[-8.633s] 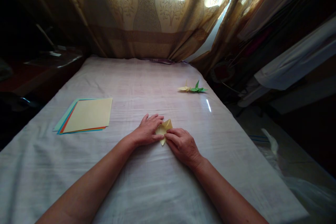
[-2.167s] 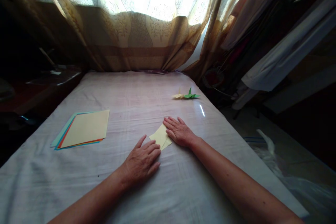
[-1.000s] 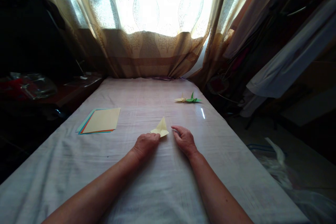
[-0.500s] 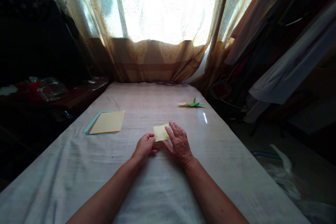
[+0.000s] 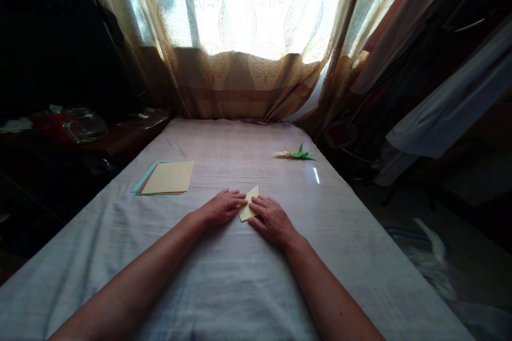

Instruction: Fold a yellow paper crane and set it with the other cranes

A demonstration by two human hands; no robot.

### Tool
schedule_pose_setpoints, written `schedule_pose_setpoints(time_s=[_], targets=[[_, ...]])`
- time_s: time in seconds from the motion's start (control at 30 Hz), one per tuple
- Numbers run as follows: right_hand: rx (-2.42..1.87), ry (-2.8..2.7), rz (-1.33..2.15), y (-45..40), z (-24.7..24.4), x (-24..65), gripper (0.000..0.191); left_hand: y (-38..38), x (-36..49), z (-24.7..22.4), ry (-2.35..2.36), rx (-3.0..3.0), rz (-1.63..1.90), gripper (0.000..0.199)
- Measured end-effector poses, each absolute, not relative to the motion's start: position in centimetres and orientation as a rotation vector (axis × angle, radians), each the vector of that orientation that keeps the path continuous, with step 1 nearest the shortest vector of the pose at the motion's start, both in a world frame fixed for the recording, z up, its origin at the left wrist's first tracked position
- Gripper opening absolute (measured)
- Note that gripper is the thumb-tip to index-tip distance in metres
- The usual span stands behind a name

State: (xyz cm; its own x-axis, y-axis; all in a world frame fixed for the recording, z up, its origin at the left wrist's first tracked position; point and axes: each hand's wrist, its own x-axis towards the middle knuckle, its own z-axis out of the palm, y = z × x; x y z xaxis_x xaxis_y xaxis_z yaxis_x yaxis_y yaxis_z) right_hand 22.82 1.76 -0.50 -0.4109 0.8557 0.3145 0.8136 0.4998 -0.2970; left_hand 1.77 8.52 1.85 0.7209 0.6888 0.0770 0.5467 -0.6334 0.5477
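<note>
A small pale-yellow piece of folded paper (image 5: 246, 214) lies on the cloth-covered surface between my hands, one corner pointing away from me. My left hand (image 5: 222, 207) rests palm down at its left side, fingers stretched out with the tips on the paper. From the right, my right hand (image 5: 273, 218) lies over the paper's right part, fingers spread flat against it. Both hands partly hide the paper, so its full outline does not show.
At the left lies a stack of coloured paper sheets (image 5: 170, 177), cream on top. Farther back on the right sit a green folded paper bird (image 5: 302, 155) and a yellow one (image 5: 284, 154). Curtains (image 5: 240, 80) hang behind; clothes (image 5: 432, 117) hang at the right.
The paper was a raised square held between my hands; now it lies lower, turned, with a pointed shape. My left fingers have stretched out flat onto it. The view has shifted slightly.
</note>
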Motion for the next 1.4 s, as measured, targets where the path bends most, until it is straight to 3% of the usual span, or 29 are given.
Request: schedule_pose_setpoints(time_s=[0.2,0.6,1.03,1.4], targets=[[-1.275,-2.363,0.038,1.9,-0.3,23.3,0.017,9.0,1.2,0.5,0.859,2.545,0.366,0.032],[-1.421,-2.349,-0.033,1.6,-0.4,23.1,0.021,9.2,0.4,0.3,0.782,2.559,0.354,0.052],[-1.469,-2.287,0.020,1.1,-0.3,23.1,0.025,9.9,0.9,0.0,0.738,2.667,0.469,0.029],[-1.290,-2.149,0.005,0.6,-0.4,23.3,0.027,8.8,1.5,-0.5,0.811,2.997,0.628,0.025]])
